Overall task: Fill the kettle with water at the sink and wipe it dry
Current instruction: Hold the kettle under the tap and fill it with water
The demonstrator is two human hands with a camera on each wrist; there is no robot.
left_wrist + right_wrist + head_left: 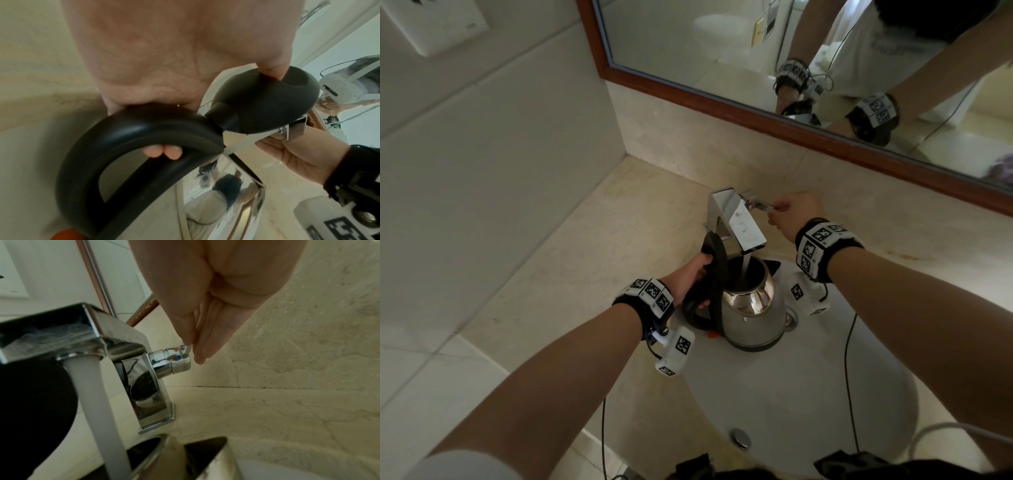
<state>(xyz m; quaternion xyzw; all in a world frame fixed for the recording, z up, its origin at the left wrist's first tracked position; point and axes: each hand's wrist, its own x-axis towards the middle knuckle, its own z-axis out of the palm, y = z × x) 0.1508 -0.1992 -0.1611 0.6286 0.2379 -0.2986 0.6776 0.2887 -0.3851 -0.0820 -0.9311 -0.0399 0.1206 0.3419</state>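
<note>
A shiny steel kettle point(751, 313) with a black handle point(131, 129) stands in the white sink point(808, 404) under the chrome tap point(736, 219). Its black lid point(714, 251) is tipped open. Water point(96, 402) streams from the spout into the kettle's mouth. My left hand point(693, 277) grips the top of the handle, fingers curled round it point(162, 151), thumb on the lid point(271, 69). My right hand point(796, 214) pinches the thin lever point(762, 205) at the tap's side, just above the round valve point(172, 360) with red and blue dots.
Beige marble counter point(592, 260) surrounds the sink, with a tiled wall on the left. A wood-framed mirror point(774, 116) hangs behind the tap. The sink drain point(741, 438) lies near me. Cables hang from both wrists.
</note>
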